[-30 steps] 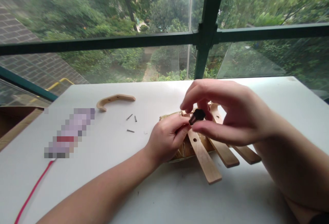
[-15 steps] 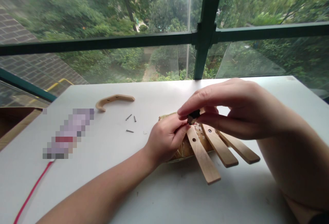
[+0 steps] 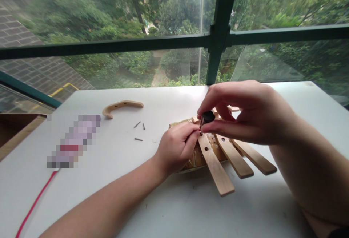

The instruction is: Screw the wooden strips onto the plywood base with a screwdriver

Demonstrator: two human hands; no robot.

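Note:
My right hand (image 3: 245, 116) pinches a small black knob (image 3: 207, 116) between thumb and fingers, held upright over the near end of a wooden slat (image 3: 216, 167). My left hand (image 3: 177, 147) is closed around the top of that slat, pressing it against a yellowish-brown assembly (image 3: 196, 158) that lies on the white table (image 3: 163, 209). Two more wooden slats (image 3: 236, 156) fan out to the right, each with a small hole near its upper end. The knob's lower tip is hidden by my fingers.
A curved wooden piece (image 3: 121, 106) lies at the back left of the table. Three small dark screws (image 3: 139, 129) are scattered near it. A blurred-out object (image 3: 73, 139) and a red cord (image 3: 35, 203) lie on the left. A cardboard box (image 3: 13, 129) stands beyond the left edge. Windows run behind.
My right hand has turned the black knob between its fingers and raised it slightly. The left hand and the slats have hardly moved.

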